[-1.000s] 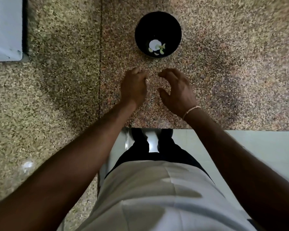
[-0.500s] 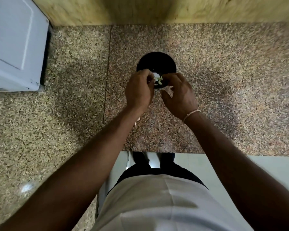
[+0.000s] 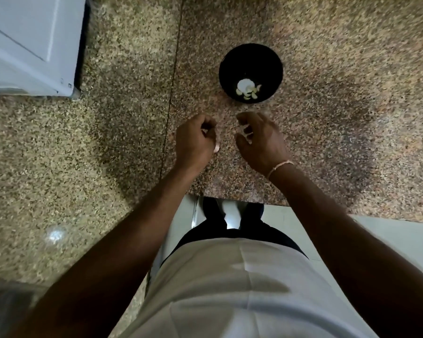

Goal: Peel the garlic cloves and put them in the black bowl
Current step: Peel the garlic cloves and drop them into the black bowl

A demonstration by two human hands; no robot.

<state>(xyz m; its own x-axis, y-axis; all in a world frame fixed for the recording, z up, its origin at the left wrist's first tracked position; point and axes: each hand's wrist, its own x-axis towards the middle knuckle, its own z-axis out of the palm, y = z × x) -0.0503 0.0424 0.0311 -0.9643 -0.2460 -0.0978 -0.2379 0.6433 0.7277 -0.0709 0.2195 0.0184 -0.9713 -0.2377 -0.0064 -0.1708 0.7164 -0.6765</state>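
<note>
One white appliance (image 3: 29, 45) far left.

Left hand (image 3: 195, 142): back up, fingers curled into a loose fist, something pale and small showing at the fingertips; whether gripped cannot be told. Right hand (image 3: 259, 139): back up, fingers curled downward, a pale scrap between them. Both forearms bare, extended forward side by side; thin cord bracelet (image 3: 279, 167) on right wrist.
</note>
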